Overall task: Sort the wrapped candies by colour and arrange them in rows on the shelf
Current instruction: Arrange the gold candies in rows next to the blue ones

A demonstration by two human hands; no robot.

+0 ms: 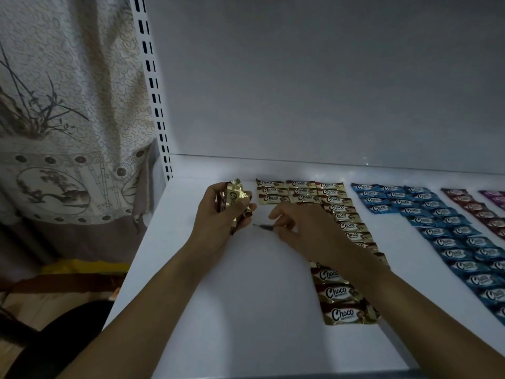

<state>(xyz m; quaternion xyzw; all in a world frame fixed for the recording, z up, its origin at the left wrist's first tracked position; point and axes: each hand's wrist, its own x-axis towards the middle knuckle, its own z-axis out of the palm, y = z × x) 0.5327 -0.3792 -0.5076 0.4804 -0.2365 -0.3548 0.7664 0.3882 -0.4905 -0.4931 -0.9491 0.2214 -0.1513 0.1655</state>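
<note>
The white shelf (246, 296) carries wrapped candies laid flat in columns that run from its back edge toward its front edge. The gold candies (336, 207) lie closest to the left edge, though well apart from it. They form two short columns at the back and one long column beside them that nearly reaches the front edge and is partly hidden by a forearm. Past a bare strip to the right, the blue candies (448, 231) form three close columns, the leftmost short. Further right lie dark red candies (475, 207), then purple candies (494, 195), which are cut off by the frame.
</note>
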